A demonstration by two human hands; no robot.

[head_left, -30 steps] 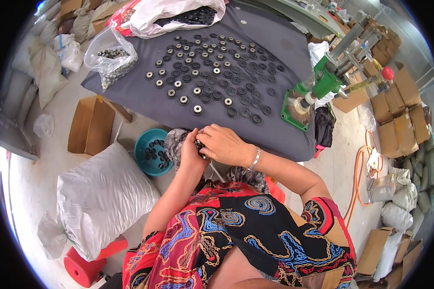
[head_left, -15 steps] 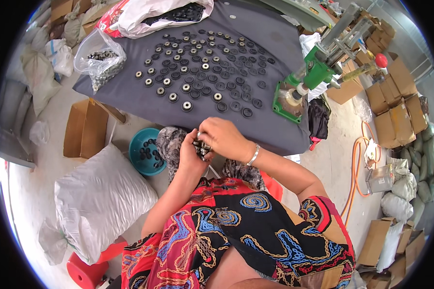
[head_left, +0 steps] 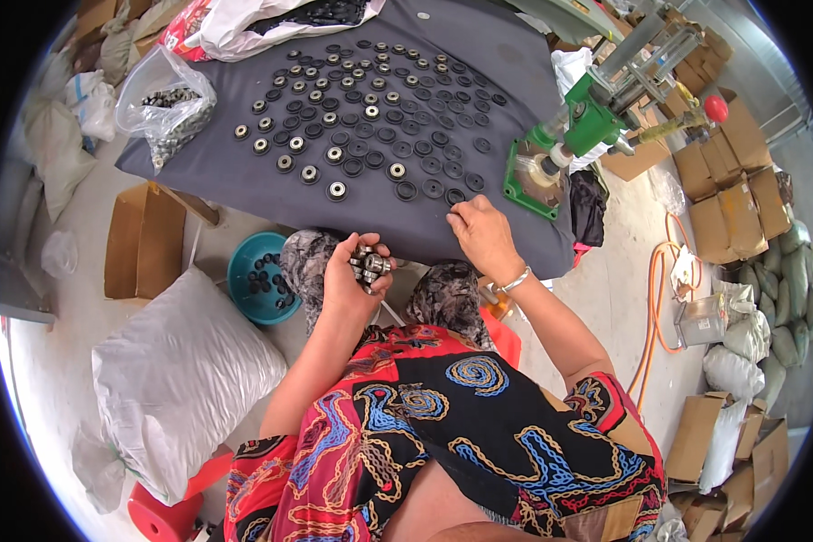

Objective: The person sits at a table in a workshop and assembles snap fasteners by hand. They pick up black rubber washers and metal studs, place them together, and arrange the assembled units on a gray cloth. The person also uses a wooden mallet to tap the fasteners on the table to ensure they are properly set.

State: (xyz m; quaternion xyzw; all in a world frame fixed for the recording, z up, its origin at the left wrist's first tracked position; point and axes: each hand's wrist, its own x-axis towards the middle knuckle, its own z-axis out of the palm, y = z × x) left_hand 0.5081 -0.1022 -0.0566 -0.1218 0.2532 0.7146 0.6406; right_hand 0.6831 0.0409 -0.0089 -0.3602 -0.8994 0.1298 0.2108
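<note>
My left hand (head_left: 350,275) is cupped around several small shiny metal bearings (head_left: 371,263), held above my lap just off the table's near edge. At that edge, the curled fingers of my right hand (head_left: 484,238) come down close beside a black plastic ring (head_left: 454,196). Whatever those fingertips may pinch is hidden beneath them. Across the grey-covered table (head_left: 244,194) lie many black rings in loose rows. Those toward the left and middle mostly carry a metal bearing (head_left: 337,191) in the centre, while many on the right, such as one black ring (head_left: 432,188), have none.
A green hand press (head_left: 551,167) with a red-knobbed lever stands at the table's right. A clear bag of bearings (head_left: 167,113) sits at the left corner, a white sack of black parts (head_left: 271,27) behind. Below are a teal basin (head_left: 260,257) and a stuffed white sack (head_left: 185,375).
My right hand has left the left hand and reached forward and right to the rings at the table's near edge. The left hand now shows its bearings. The whole view has shifted slightly.
</note>
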